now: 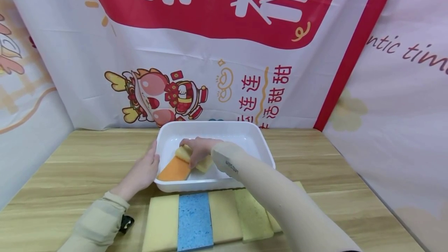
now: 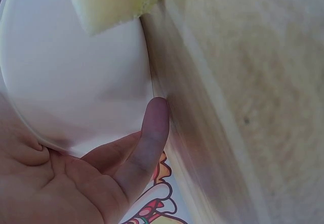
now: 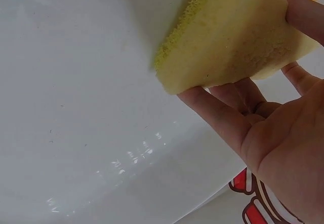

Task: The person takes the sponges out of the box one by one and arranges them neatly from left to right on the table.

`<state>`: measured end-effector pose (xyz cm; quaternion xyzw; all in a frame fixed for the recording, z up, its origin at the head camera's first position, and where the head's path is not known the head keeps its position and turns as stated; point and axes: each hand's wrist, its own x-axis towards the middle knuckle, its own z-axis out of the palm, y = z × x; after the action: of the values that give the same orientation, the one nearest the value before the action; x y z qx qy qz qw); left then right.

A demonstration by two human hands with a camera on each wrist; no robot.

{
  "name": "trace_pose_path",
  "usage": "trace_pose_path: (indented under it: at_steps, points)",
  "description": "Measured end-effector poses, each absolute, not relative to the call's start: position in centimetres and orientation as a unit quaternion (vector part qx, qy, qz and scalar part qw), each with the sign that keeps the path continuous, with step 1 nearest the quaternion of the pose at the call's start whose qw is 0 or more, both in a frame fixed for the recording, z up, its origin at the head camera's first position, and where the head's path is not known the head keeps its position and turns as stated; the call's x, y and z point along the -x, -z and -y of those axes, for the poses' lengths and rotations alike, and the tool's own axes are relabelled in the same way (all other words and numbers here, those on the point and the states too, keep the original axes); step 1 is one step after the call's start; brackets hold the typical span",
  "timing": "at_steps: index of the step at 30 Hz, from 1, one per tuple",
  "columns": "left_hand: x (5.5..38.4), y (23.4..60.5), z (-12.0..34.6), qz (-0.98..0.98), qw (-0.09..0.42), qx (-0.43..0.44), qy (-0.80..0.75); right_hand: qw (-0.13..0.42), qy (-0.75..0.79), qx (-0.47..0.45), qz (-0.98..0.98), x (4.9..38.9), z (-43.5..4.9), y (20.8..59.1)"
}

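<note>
A white plastic tub [image 1: 215, 185] stands at the back of the wooden table. Inside it, my right hand [image 1: 200, 149] grips a pale yellow sponge [image 3: 228, 42] between thumb and fingers, tilted over the tub's floor. An orange sponge [image 1: 173, 171] lies in the tub's front left corner, overlapped by the yellow one in the head view. My left hand [image 1: 142, 169] rests against the tub's left outer wall with its fingers extended. The left wrist view shows its fingers [image 2: 147, 153] along that wall near the table.
In front of the tub lies a row of sponges: a yellow one [image 1: 161, 221], a blue one [image 1: 194, 221], then more yellow ones [image 1: 224, 217], partly hidden under my right forearm. A printed cloth [image 1: 210, 53] hangs behind the tub. A small black object [image 1: 126, 223] shows beside my left sleeve.
</note>
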<state>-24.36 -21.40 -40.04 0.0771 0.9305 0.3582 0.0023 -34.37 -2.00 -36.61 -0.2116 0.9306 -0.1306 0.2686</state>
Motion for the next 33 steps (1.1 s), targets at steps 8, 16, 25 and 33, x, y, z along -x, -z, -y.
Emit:
trace_pose_path:
  at_steps: [8, 16, 25, 33]
  points:
    - [24.39, 40.11, 21.37, -0.930, 0.005, -0.079, -0.358, 0.261, 0.127, 0.224, -0.930, 34.19, 1.95, 36.54]
    - [24.50, 40.25, 21.46, -0.931, 0.001, -0.078, -0.356, 0.263, 0.126, 0.209, -0.934, 34.32, 2.24, 36.70]
    - [24.61, 40.35, 21.52, -0.932, 0.000, -0.080, -0.354, 0.269, 0.128, 0.204, -0.933, 34.05, 2.27, 36.35]
    - [24.54, 40.29, 21.49, -0.932, 0.001, -0.079, -0.354, 0.266, 0.123, 0.208, -0.933, 33.80, 2.31, 36.02]
